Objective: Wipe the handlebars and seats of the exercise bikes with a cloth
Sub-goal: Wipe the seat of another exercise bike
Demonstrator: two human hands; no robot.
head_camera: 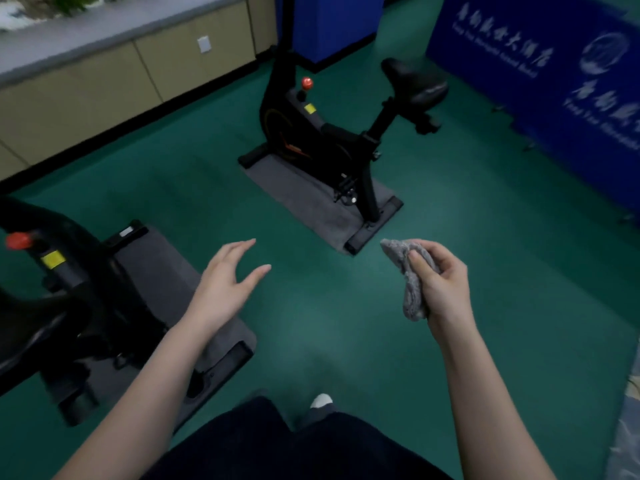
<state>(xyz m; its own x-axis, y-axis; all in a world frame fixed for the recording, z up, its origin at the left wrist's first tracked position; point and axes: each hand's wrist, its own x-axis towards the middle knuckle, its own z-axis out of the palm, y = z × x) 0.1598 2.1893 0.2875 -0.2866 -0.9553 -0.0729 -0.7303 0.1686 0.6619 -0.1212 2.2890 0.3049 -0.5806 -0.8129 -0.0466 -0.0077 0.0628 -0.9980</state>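
My right hand (441, 282) grips a bunched grey cloth (410, 277) in the air over the green floor. My left hand (227, 278) hovers with fingers spread, holding nothing. A black exercise bike (332, 140) stands ahead on a grey mat, its black seat (414, 79) facing right; its handlebars are out of view. A second black bike (65, 289) stands at the left edge, close to my left forearm, with only its frame and red knob showing.
Beige cabinets (104, 84) line the back left wall. A blue banner (561, 81) stands at the right, and a blue pillar (332, 22) rises behind the far bike. Green floor (346, 323) lies between the two bikes.
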